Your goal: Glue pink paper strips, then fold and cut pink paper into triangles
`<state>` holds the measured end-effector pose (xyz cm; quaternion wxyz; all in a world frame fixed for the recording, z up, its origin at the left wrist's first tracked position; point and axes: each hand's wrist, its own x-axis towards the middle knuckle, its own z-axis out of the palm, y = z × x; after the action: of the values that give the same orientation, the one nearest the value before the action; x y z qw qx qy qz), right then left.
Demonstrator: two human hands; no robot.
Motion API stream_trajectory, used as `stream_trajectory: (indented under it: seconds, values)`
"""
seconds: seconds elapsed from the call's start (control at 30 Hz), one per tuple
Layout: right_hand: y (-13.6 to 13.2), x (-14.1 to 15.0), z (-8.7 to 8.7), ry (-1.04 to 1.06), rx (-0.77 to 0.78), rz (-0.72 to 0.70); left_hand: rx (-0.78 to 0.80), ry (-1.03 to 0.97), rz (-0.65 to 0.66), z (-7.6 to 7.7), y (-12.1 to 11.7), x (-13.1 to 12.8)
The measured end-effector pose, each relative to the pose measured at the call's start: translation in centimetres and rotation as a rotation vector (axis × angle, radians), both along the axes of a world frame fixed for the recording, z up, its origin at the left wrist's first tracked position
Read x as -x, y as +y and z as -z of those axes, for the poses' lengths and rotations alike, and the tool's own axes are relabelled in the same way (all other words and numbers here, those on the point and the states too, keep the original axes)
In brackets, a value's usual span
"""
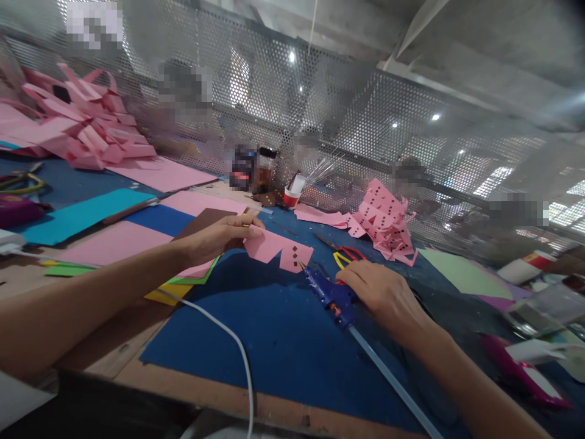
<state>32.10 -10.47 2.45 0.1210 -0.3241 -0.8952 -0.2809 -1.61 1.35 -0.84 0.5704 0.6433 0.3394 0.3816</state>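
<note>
My left hand (222, 236) pinches one end of a pink cut paper piece (278, 249) with small diamond holes, held just above the blue sheet (274, 329). My right hand (384, 292) lies curled over the handle of a blue glue gun (329, 296), whose nozzle points at the pink piece's lower edge. A clear glue stick (388, 381) trails out of the gun's back toward me. A white cord (228, 341) runs across the table edge.
Yellow and red scissors (345, 256) lie behind the gun. A heap of punched pink pieces (386, 222) sits beyond, another pink pile (82, 125) at far left. Coloured paper sheets (82, 216) cover the left. A perforated metal screen (347, 122) closes the back. Jars (256, 169) stand by it.
</note>
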Motion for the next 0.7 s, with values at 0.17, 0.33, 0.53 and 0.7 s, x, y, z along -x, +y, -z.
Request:
stream_trajectory:
  seconds: [0.17,0.33,0.53,0.7]
  values:
    - [0.0,-0.1,0.8,0.129,0.057,0.000,0.006,-0.003,0.000,-0.1,0.0,0.0]
    - [0.0,0.0,1.7,0.323,0.197,0.016,0.015,-0.020,-0.019,-0.1,-0.1,-0.1]
    - [0.1,0.0,2.8,0.355,0.284,0.031,0.029,-0.035,-0.029,-0.1,-0.1,-0.1]
    - [0.2,0.1,3.1,0.345,0.280,0.032,0.029,-0.040,-0.016,-0.1,-0.1,-0.1]
